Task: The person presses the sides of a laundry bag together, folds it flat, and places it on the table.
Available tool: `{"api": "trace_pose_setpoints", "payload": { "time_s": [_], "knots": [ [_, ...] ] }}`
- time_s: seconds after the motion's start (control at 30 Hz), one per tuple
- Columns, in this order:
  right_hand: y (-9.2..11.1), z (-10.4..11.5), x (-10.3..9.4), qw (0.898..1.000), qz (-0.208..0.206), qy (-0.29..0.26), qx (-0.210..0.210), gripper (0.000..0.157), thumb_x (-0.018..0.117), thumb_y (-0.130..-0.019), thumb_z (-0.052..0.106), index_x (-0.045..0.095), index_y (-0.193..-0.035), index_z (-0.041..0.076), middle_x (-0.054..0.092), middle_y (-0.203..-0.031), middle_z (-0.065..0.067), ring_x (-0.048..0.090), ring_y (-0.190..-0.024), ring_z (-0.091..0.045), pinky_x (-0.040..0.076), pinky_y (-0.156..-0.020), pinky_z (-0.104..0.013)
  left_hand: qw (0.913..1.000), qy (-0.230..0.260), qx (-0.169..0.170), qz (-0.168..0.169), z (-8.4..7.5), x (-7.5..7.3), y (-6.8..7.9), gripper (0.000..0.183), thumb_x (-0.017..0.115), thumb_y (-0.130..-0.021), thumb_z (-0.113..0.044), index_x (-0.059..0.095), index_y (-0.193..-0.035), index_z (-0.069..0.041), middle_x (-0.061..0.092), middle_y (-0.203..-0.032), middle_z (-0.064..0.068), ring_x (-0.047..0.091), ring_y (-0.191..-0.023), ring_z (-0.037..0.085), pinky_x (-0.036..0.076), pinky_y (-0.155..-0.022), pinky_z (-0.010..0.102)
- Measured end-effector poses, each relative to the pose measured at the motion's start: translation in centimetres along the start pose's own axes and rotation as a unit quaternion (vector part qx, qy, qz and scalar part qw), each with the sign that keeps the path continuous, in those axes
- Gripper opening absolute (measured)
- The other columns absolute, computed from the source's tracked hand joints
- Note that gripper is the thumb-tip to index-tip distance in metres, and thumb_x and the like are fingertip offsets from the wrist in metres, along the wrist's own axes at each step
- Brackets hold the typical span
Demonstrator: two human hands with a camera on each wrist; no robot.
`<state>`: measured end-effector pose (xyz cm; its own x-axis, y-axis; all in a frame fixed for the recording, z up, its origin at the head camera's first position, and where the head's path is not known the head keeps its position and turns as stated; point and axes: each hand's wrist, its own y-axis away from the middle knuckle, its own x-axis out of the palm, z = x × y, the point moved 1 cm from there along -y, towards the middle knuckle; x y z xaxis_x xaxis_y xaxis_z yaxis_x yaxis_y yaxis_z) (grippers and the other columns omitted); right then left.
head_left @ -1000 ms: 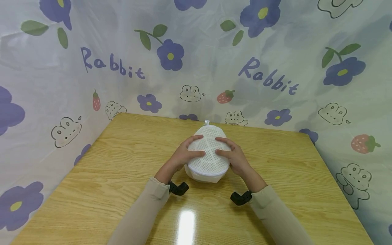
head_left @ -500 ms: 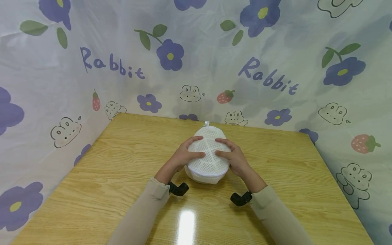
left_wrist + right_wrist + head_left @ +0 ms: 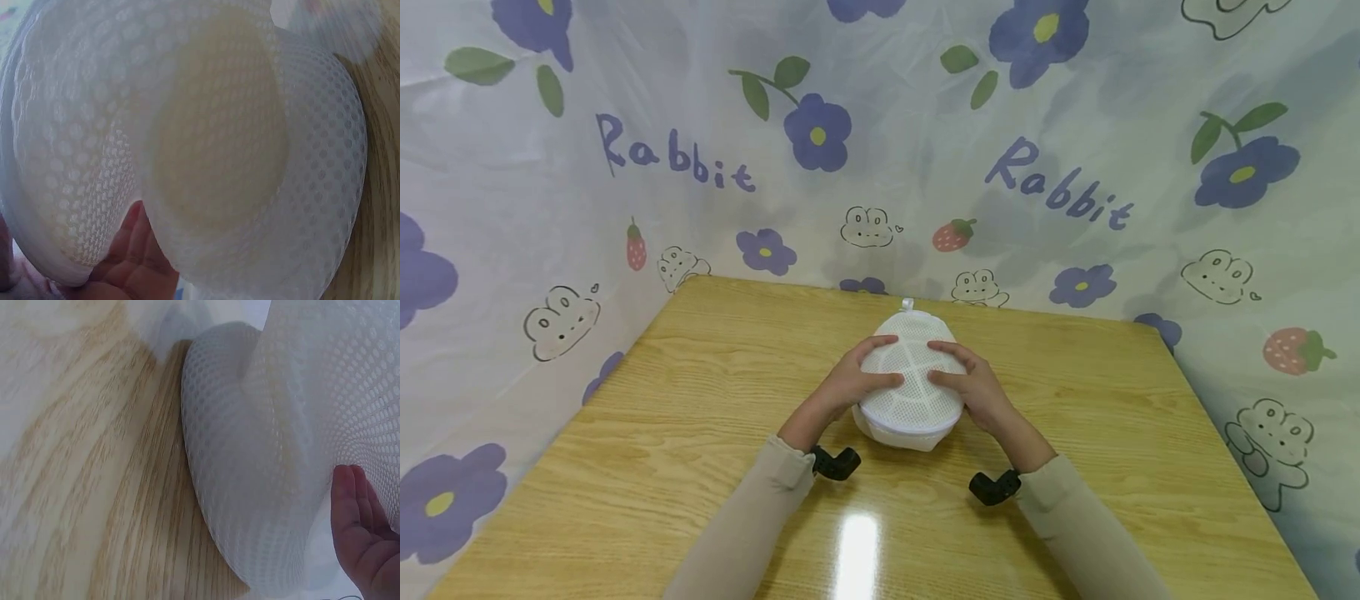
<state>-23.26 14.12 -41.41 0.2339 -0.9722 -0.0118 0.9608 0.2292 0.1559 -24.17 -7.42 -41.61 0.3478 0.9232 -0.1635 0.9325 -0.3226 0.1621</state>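
Observation:
A white mesh laundry bag (image 3: 916, 402), dome-shaped with a pale rim seam and a small loop at its far end, sits between both hands. From the left, my left hand (image 3: 848, 377) grips its side, thumb and forefinger spread over the top. My right hand (image 3: 979, 385) holds the opposite side in the same way. The left wrist view shows the bag's mesh (image 3: 319, 137) bulging close to the lens, with the left fingers (image 3: 140, 256) against its side. In the right wrist view, the right fingers (image 3: 353, 509) press into a hollow of the mesh.
The wooden table (image 3: 722, 350) lies under the bag, with a bright light reflection (image 3: 857, 550) near the front. A white cloth backdrop (image 3: 917, 117) printed with flowers and rabbits rises behind and at both sides. A black wrist camera (image 3: 995, 487) juts inward from the right wrist.
Both hands keep their hold on the mesh bag. The bag has barely shifted, its top sitting very slightly lower than a second ago.

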Motion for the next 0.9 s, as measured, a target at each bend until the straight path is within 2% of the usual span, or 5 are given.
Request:
{"api": "trace_pose_setpoints", "payload": {
  "time_s": [0.2, 0.3, 0.5, 0.77, 0.9],
  "knots": [
    [0.2, 0.0, -0.4, 0.997, -0.009, 0.071, -0.03, 0.054, 0.067, -0.09, 0.016, 0.049, -0.14, 0.022, 0.024, -0.159, -0.006, 0.043, -0.132, -0.032, 0.053, -0.09, -0.036, 0.9991, -0.04, 0.014, -0.01, -0.4, -0.1, 0.2, 0.068, 0.075, -0.084, -0.028, 0.042, -0.143, -0.033, 0.026, -0.157, 0.007, 0.044, -0.13, 0.033, 0.048, -0.095, 0.044],
    [0.1, -0.2, -0.6, 0.986, -0.029, 0.154, -0.062, 0.054, 0.066, -0.091, 0.023, 0.046, -0.142, 0.026, 0.027, -0.158, -0.007, 0.037, -0.138, -0.034, 0.047, -0.1, -0.046, 0.9937, -0.104, 0.028, -0.028, -0.7, 0.0, 0.4, 0.07, 0.074, -0.085, -0.033, 0.039, -0.145, -0.029, 0.031, -0.153, 0.011, 0.043, -0.131, 0.034, 0.044, -0.1, 0.05],
    [0.4, -0.5, -0.9, 0.939, -0.059, 0.311, -0.133, 0.062, 0.061, -0.093, 0.035, 0.037, -0.148, 0.019, 0.036, -0.149, -0.02, 0.039, -0.135, -0.04, 0.037, -0.107, -0.058, 0.9658, -0.242, 0.051, -0.078, -1.1, 0.5, 1.2, 0.077, 0.069, -0.085, -0.043, 0.033, -0.148, -0.02, 0.028, -0.149, 0.018, 0.038, -0.133, 0.036, 0.04, -0.105, 0.054],
    [1.8, 0.4, -0.8, 0.866, -0.084, 0.446, -0.209, 0.074, 0.061, -0.09, 0.042, 0.032, -0.15, 0.009, 0.035, -0.148, -0.022, 0.035, -0.135, -0.042, 0.038, -0.104, -0.06, 0.9271, -0.336, 0.118, -0.117, -1.3, 0.5, 1.9, 0.081, 0.065, -0.085, -0.051, 0.032, -0.149, -0.014, 0.028, -0.152, 0.013, 0.034, -0.137, 0.033, 0.039, -0.107, 0.052],
    [2.2, 0.7, -0.7, 0.842, -0.078, 0.475, -0.244, 0.078, 0.061, -0.088, 0.044, 0.032, -0.15, 0.007, 0.033, -0.151, -0.02, 0.035, -0.137, -0.042, 0.042, -0.1, -0.06, 0.9113, -0.363, 0.153, -0.119, -1.4, 0.5, 2.0, 0.083, 0.065, -0.083, -0.053, 0.034, -0.147, -0.01, 0.031, -0.152, 0.013, 0.036, -0.137, 0.031, 0.04, -0.107, 0.05]
  ]
}}
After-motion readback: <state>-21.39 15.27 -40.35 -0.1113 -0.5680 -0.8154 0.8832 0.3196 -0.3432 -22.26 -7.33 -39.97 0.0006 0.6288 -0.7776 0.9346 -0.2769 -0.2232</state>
